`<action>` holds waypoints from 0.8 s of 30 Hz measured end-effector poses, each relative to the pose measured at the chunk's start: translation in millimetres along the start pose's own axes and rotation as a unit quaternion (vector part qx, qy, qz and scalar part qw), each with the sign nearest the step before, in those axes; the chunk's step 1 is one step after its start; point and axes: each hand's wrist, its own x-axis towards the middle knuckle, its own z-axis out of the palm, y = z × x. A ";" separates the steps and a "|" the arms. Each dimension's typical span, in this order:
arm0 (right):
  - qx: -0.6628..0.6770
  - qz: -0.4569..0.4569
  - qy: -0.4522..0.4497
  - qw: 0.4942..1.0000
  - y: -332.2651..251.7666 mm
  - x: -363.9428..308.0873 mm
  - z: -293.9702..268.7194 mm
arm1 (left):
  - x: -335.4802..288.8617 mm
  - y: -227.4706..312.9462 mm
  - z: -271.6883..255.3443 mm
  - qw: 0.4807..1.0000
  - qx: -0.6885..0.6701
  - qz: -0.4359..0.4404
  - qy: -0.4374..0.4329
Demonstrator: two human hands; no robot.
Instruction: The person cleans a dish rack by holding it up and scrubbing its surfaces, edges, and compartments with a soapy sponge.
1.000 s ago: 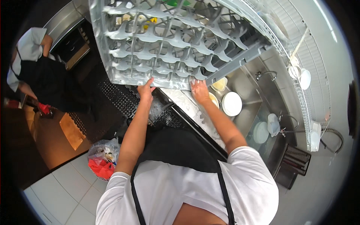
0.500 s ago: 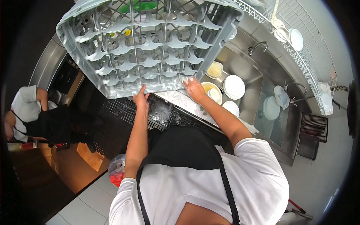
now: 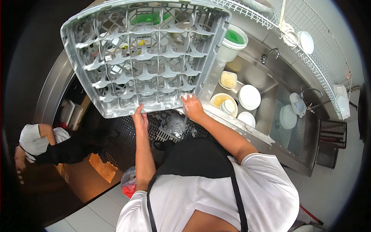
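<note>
A large grey plastic dishwasher rack [image 3: 166, 105] with a grid of dividers stands tilted up in front of me, with white foam on its dividers and near rim. My left hand [image 3: 140, 117] grips the bottom edge, thumb on the inner side and the other fingers mostly hidden. Further right, my right hand [image 3: 192, 107] is closed over the same rim, its fingertips covered in suds. Whether a sponge is under those fingers cannot be made out. Through the grid, green and yellow things show behind the rack.
Right of the rack, a steel sink [image 3: 253, 70] holds white plates [image 3: 249, 97], bowls and a square container [image 3: 228, 80]. Plates [image 3: 288, 116] lie in the water-filled basin beside it. A white bucket [image 3: 228, 53] stands behind; a wire shelf [image 3: 309, 63] hangs above. A co-worker [image 3: 46, 143] is at left.
The rack and both hands have shifted lower in the view, the rack's right side moving left. The bucket is now uncovered. My right hand has slid slightly left along the rim.
</note>
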 end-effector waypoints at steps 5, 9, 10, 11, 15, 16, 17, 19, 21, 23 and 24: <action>0.064 -0.023 0.039 0.997 -11.2 17.2 3.9 | -2.0 27.7 14.1 0.993 0.046 0.099 0.045; 0.095 -0.036 0.037 0.994 -16.2 31.4 5.1 | -12.0 55.6 43.1 0.978 0.100 0.162 0.086; 0.111 -0.052 0.038 0.992 -21.2 33.3 1.9 | -14.0 62.8 40.8 0.972 0.106 0.185 0.094; 0.126 -0.062 0.041 0.989 -26.2 37.8 -1.9 | -12.9 76.7 40.6 0.970 0.122 0.185 0.099; 0.174 -0.141 0.067 0.972 -68.3 49.6 -4.2 | -14.4 137.8 40.5 0.951 0.141 0.257 0.103; 0.176 -0.140 0.068 0.972 -78.7 56.1 -3.5 | -15.0 153.4 38.5 0.941 0.159 0.282 0.093; 0.195 -0.154 0.025 0.968 -86.1 60.9 -0.6 | -19.0 166.5 41.9 0.942 0.184 0.260 0.108; 0.214 -0.177 -0.027 0.960 -102.0 66.9 18.6 | -26.9 184.2 51.0 0.935 0.222 0.239 0.139; 0.253 -0.214 -0.008 0.943 -125.3 60.7 36.2 | -29.4 198.1 45.6 0.899 0.288 0.295 0.149; 0.306 -0.234 0.035 0.922 -143.2 49.2 64.6 | -42.6 206.1 69.7 0.842 0.401 0.335 0.135; 0.313 -0.247 0.026 0.917 -153.9 46.7 65.7 | -46.7 213.7 72.3 0.810 0.461 0.338 0.133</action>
